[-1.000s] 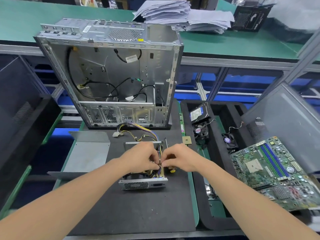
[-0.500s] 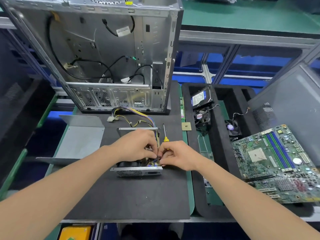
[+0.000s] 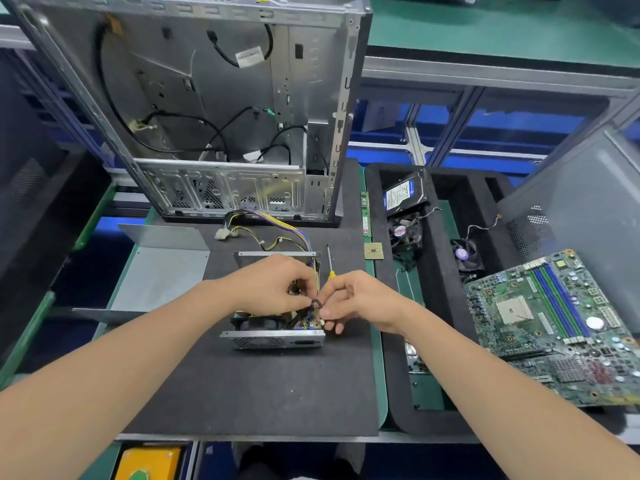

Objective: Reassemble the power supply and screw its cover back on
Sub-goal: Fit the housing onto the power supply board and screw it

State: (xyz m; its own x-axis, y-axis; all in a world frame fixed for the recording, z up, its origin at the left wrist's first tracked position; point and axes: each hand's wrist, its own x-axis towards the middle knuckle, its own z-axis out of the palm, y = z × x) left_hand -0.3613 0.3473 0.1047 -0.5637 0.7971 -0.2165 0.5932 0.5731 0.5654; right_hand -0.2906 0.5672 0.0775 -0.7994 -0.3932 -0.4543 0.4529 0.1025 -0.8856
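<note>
Grips of left hand [image 3: 273, 289] and right hand [image 3: 356, 303] have shifted nearer, pinching a looped black cable [image 3: 313, 303] in the grey metal power supply [image 3: 277, 340]; wiring unfinished.

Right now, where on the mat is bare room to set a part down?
The near strip of mat between the power supply and its front edge is bare; a narrower patch borders the cover. Crowded behind by cables, right by the screwdriver.

Open computer case [image 3: 214, 98] stands at the back of the black mat [image 3: 242, 393], cables loose inside. To its right, a memory stick [image 3: 364, 216] and processor chip [image 3: 373, 251]; the foam tray [image 3: 433, 420] holds a hard drive [image 3: 401, 195] and two fans [image 3: 403, 232], with the motherboard [image 3: 547, 320] lying across its right side
</note>
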